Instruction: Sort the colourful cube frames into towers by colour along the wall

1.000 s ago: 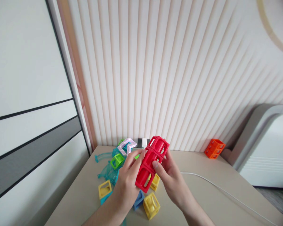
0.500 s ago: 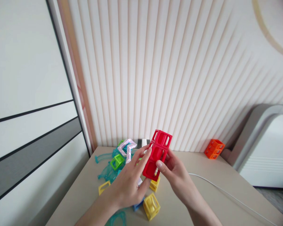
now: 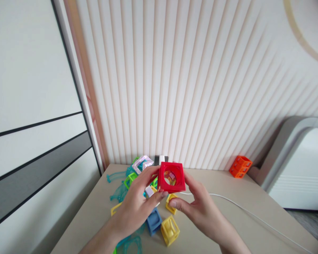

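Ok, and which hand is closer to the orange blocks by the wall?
Right. The right hand is left of the orange blocks and nearer the viewer, with table between them. The left hand is farther off, on the other side of the red block.

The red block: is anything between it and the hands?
Nothing visible. The left hand directly holds the red block at its left side and lower edge; the right hand's fingers appear to meet its right side. The blue block lies below, on the table.
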Motion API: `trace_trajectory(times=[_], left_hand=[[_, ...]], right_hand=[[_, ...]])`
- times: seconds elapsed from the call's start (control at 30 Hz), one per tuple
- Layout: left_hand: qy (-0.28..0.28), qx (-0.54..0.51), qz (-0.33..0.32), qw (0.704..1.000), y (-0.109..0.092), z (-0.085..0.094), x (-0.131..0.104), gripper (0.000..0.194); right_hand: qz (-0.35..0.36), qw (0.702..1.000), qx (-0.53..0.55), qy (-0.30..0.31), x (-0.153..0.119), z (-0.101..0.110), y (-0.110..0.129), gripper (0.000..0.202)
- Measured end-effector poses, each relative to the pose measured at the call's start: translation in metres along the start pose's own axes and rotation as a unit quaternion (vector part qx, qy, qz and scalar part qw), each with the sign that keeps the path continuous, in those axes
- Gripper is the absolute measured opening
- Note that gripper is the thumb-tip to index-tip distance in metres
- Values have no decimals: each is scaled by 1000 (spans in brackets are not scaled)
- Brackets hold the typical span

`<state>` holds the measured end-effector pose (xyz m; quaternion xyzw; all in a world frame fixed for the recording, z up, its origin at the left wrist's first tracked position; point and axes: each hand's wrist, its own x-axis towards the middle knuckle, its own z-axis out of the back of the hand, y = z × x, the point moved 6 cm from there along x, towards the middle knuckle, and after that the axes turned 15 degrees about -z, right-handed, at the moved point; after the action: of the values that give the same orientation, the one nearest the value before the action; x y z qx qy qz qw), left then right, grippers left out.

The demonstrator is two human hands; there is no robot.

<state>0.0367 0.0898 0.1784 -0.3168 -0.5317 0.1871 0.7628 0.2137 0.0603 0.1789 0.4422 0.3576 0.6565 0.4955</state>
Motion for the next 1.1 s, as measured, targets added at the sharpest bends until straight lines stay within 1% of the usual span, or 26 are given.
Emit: trace_trajectory(times=[0.07,0.2,0.27,0.37,0.43,0.5,0.63,0.7,0.8,0.9,1.1], left_hand=[[11,20,-23,999,-3,1,0,42],[42,44,-54,997,-5,0,0,46],[50,47,-66,995,-3,1,-2,51],[61,45,-92,993,-1,2,-5,61],[59,47,-114,991,-1,4,-6,59],[57,65,-140,986,-4,6,-5,54],[71,99,-187,975,-11,6,-4,53],[72,103,-193,973,-13,6,-4,53],[69,104,-195,973,-15,7,-4,53],[69,96,-198,973,-17,8,-4,53],[64,100,-192,974,-14,9,-5,54]], right_hand=[[15,1000,-25,-2,-3,4,-2,74],[55,997,-59,-18,-6,7,0,63],[76,995,-65,-19,-6,6,3,61],[84,994,-64,-16,-6,5,6,59],[90,994,-61,-14,-6,4,8,57],[104,993,-57,-10,-6,4,10,60],[114,992,-58,1,-8,3,9,72],[116,991,-65,-6,-9,4,8,76],[139,987,-77,-24,-11,4,11,76],[158,983,-86,-21,-12,2,16,76],[138,988,-64,-10,-8,3,13,73]])
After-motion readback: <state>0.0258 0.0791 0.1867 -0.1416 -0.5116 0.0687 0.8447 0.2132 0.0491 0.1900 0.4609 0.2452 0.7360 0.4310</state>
